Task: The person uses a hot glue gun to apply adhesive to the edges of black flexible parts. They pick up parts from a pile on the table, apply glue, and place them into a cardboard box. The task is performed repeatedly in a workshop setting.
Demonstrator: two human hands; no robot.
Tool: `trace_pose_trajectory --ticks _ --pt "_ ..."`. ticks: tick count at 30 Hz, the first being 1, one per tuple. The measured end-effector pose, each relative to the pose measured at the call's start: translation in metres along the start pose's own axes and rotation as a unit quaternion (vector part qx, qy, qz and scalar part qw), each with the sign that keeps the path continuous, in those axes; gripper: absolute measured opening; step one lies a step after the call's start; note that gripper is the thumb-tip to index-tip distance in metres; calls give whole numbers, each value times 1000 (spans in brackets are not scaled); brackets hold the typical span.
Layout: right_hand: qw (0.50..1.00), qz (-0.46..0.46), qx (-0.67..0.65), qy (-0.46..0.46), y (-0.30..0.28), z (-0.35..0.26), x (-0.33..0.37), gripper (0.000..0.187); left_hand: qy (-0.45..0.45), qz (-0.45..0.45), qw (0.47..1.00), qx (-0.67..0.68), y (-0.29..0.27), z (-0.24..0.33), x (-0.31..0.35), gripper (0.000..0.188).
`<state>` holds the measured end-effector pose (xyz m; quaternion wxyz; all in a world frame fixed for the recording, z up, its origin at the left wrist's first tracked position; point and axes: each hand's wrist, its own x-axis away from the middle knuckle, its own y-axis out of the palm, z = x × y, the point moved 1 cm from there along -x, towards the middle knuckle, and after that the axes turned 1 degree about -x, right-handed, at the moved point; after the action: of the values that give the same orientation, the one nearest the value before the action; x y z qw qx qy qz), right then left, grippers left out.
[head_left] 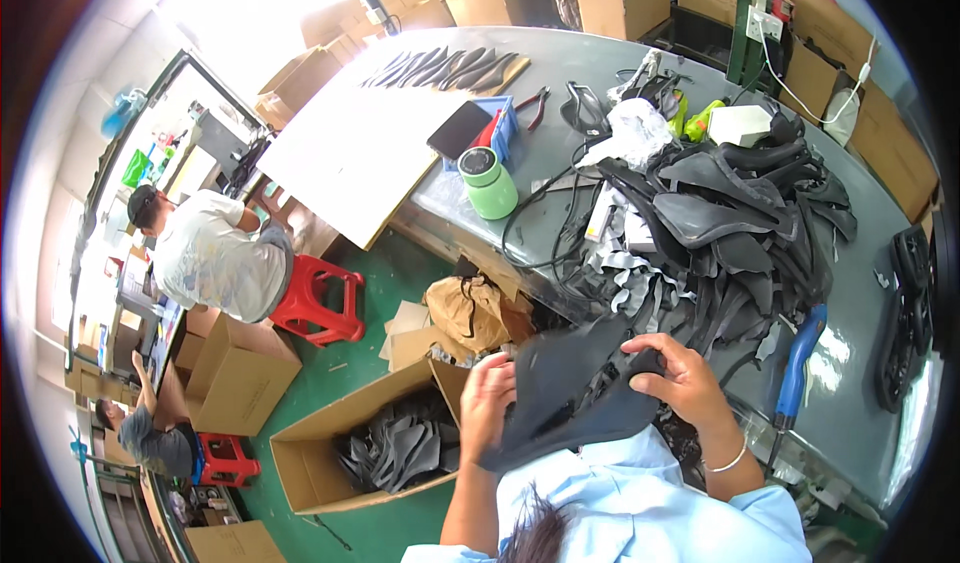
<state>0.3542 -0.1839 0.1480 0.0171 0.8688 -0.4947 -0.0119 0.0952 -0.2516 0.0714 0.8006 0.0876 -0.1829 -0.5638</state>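
Just in front of my body I hold up a dark grey, thin, flexible piece with slots or gaps along its middle; its exact kind cannot be made out. My left hand grips its left edge, fingers curled against it. At the right edge, my right hand pinches it between thumb and fingers. Beyond my hands a heap of black moulded, curved parts lies on the grey table. Beside the heap, to the right of my right hand, rests a blue-handled tool.
An open cardboard box with similar dark pieces stands on the floor at left. The table also bears a green jar, a blue basket, red-handled pliers and a black cable. Two people sit on red stools at left.
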Motion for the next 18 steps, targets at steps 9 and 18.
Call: trace_pose_trajectory --ticks 9,18 --pt "982 -44 177 -47 10 6 -1 44 -4 -207 911 -358 62 42 15 54" --pt "654 497 565 -76 -109 26 80 34 -30 -24 997 63 31 29 5 22"
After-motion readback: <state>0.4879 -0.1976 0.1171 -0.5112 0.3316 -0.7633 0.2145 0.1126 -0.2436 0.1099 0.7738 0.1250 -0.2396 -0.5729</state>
